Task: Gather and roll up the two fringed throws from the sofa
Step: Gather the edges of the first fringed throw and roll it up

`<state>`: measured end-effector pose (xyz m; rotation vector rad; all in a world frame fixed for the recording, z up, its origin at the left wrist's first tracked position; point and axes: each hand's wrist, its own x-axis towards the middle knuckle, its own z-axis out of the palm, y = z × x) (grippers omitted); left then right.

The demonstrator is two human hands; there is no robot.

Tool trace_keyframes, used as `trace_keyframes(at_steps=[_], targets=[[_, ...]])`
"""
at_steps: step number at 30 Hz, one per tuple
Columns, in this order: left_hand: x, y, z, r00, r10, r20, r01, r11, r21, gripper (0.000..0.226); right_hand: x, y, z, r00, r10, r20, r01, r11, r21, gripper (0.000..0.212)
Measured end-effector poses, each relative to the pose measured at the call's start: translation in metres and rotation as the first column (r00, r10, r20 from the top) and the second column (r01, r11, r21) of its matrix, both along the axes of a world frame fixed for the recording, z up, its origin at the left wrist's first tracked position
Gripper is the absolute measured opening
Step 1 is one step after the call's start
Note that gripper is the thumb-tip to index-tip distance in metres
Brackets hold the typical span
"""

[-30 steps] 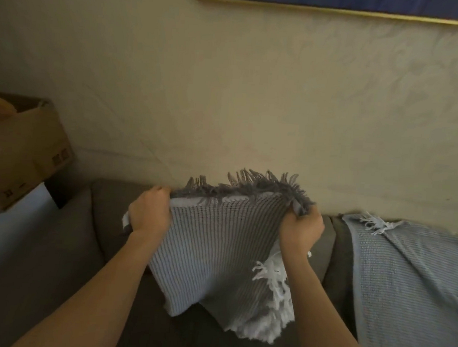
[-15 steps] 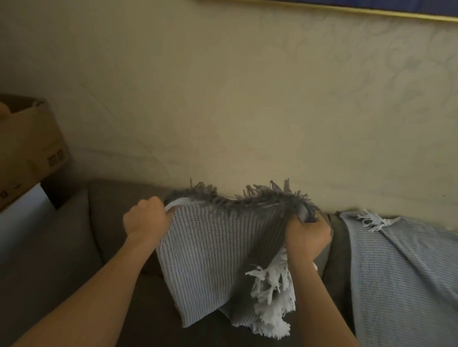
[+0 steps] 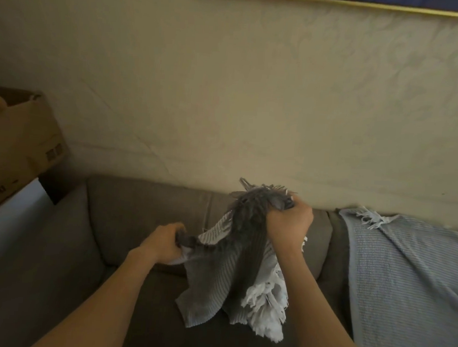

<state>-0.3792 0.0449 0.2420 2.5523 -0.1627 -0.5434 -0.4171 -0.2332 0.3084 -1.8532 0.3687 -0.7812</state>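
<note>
A grey ribbed throw (image 3: 216, 277) with dark fringe on top and white fringe below hangs bunched above the brown sofa (image 3: 128, 215). My right hand (image 3: 289, 220) grips its gathered upper end, fringe sticking out above the fist. My left hand (image 3: 164, 243) grips a lower corner off to the left and below the right hand. A second throw (image 3: 403, 278), pale blue-grey with a white fringe at its top corner, lies spread over the sofa's right side, apart from both hands.
A cardboard box (image 3: 23, 147) sits on a white surface at the far left beside the sofa arm. A beige wall rises behind the sofa back, with a gold picture frame edge (image 3: 340, 1) at the top.
The throw was held wide between both hands; now it is bunched. My right hand has gathered the top edge and risen; my left hand has dropped lower with a corner.
</note>
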Motion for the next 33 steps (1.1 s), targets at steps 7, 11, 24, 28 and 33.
trace_keyframes(at_steps=[7,11,24,28,33], targets=[[-0.008,-0.009,0.004,0.998,0.022,-0.059,-0.032,0.984,-0.174,0.037,0.001,0.002,0.018,0.986,-0.169,0.009,0.168,0.984,0.05,0.033],[-0.003,-0.013,0.021,0.998,0.017,-0.067,-0.032,0.973,-0.227,0.037,-0.001,-0.005,0.017,0.961,-0.276,-0.024,0.277,0.958,0.071,0.027],[0.011,-0.025,0.043,0.809,0.387,0.443,-0.247,0.906,-0.343,0.033,0.005,-0.03,-0.002,0.924,-0.371,-0.092,0.341,0.909,-0.242,0.017],[0.026,-0.03,0.06,0.701,0.52,0.489,-0.305,0.837,-0.454,0.021,0.008,-0.044,0.0,0.964,-0.197,-0.179,0.028,0.746,-0.666,0.019],[0.037,-0.047,0.094,0.581,0.602,0.548,-0.251,0.773,-0.583,0.012,0.007,-0.035,0.015,0.954,-0.065,-0.293,-0.167,0.698,-0.696,0.029]])
